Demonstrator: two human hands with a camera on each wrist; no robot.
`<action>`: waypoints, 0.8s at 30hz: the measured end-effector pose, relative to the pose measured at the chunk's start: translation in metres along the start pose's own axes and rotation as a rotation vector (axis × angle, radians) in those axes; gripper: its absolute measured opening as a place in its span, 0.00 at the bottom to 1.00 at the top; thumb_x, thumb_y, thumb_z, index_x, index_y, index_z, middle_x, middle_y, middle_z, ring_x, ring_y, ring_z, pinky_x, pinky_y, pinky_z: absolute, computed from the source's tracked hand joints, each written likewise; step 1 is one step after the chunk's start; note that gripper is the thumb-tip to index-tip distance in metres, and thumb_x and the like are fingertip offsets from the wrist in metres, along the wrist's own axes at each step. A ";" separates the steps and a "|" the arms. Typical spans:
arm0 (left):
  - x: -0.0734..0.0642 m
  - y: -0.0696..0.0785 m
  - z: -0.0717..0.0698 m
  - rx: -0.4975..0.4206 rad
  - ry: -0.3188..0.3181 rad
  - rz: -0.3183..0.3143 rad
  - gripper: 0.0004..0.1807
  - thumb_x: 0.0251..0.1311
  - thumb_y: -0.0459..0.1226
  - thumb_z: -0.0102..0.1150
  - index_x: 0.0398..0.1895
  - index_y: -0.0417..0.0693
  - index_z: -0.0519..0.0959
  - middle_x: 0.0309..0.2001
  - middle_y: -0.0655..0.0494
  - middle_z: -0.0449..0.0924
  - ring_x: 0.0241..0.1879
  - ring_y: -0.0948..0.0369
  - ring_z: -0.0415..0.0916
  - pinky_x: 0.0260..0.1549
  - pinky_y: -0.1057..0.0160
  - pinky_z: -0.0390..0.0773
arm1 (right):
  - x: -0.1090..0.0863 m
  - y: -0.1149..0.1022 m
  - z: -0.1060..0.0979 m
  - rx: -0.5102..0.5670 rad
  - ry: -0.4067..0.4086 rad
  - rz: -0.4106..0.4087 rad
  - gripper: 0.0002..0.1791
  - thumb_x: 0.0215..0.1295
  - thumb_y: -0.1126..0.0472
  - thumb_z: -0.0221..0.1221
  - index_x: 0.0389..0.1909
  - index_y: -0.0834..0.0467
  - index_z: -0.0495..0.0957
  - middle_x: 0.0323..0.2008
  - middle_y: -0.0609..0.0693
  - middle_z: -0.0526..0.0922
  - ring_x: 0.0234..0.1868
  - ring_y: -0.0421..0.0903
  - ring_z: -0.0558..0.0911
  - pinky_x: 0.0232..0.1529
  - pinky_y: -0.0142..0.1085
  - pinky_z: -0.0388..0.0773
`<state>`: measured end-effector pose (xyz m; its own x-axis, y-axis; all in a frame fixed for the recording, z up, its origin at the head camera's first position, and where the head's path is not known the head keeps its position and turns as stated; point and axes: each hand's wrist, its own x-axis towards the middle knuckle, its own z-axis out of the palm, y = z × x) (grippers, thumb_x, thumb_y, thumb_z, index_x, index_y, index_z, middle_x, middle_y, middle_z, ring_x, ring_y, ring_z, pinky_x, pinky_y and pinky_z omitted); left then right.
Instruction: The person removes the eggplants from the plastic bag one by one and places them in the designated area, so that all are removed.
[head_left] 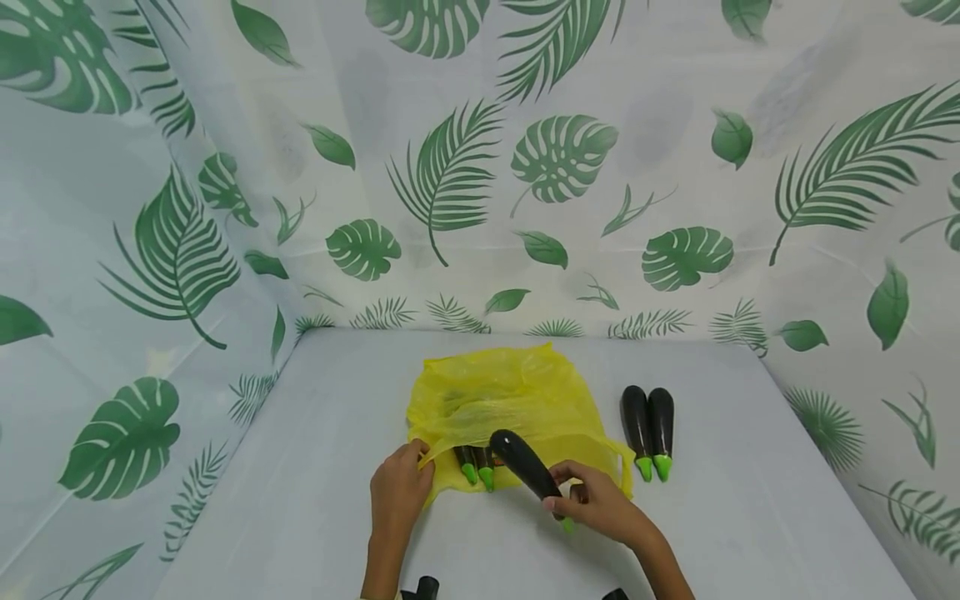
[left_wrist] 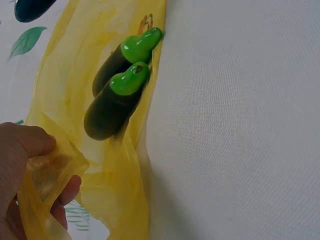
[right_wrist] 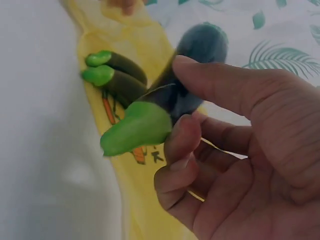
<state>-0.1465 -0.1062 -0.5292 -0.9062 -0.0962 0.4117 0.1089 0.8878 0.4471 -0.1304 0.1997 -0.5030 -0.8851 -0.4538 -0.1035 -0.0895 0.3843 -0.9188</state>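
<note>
A yellow plastic bag [head_left: 517, 392] lies on the table with its mouth toward the person. My left hand [head_left: 402, 487] pinches the bag's upper edge at the left corner, lifting it. Two eggplants [left_wrist: 117, 100] lie side by side inside the mouth, green stems pointing outward; their far ends are hidden under the plastic. My right hand [head_left: 600, 504] grips a third eggplant [head_left: 522, 461] near its green stem [right_wrist: 137, 127], between thumb and fingers. Its dark rounded end points toward the bag opening, over the front of the bag.
To the right of the bag, two more eggplants [head_left: 648, 429] lie together on the white table [head_left: 750, 517], stems toward the person. A leaf-patterned cloth [head_left: 480, 167] stands as a wall behind the table and along its sides.
</note>
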 end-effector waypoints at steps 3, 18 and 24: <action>-0.001 -0.001 0.001 0.000 0.002 0.000 0.05 0.51 0.34 0.66 0.33 0.47 0.83 0.28 0.54 0.84 0.19 0.62 0.73 0.22 0.63 0.74 | 0.001 -0.001 0.000 0.043 0.032 0.043 0.27 0.65 0.55 0.61 0.57 0.69 0.71 0.46 0.60 0.80 0.21 0.35 0.72 0.25 0.31 0.74; 0.001 -0.002 0.002 0.006 -0.017 -0.024 0.05 0.53 0.35 0.66 0.34 0.47 0.83 0.28 0.55 0.84 0.20 0.63 0.71 0.22 0.63 0.73 | 0.000 -0.011 -0.006 0.210 0.178 0.111 0.31 0.66 0.55 0.61 0.64 0.66 0.66 0.55 0.64 0.73 0.29 0.43 0.77 0.29 0.32 0.75; 0.000 -0.003 0.003 0.000 -0.015 -0.023 0.06 0.52 0.35 0.66 0.34 0.47 0.83 0.29 0.55 0.84 0.21 0.62 0.74 0.23 0.63 0.75 | -0.003 -0.012 -0.013 0.239 0.336 0.132 0.29 0.65 0.54 0.62 0.62 0.63 0.68 0.51 0.60 0.75 0.30 0.41 0.78 0.30 0.32 0.75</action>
<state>-0.1477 -0.1070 -0.5331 -0.9145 -0.1102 0.3894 0.0877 0.8854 0.4565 -0.1325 0.2067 -0.4869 -0.9849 -0.1107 -0.1330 0.1081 0.2063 -0.9725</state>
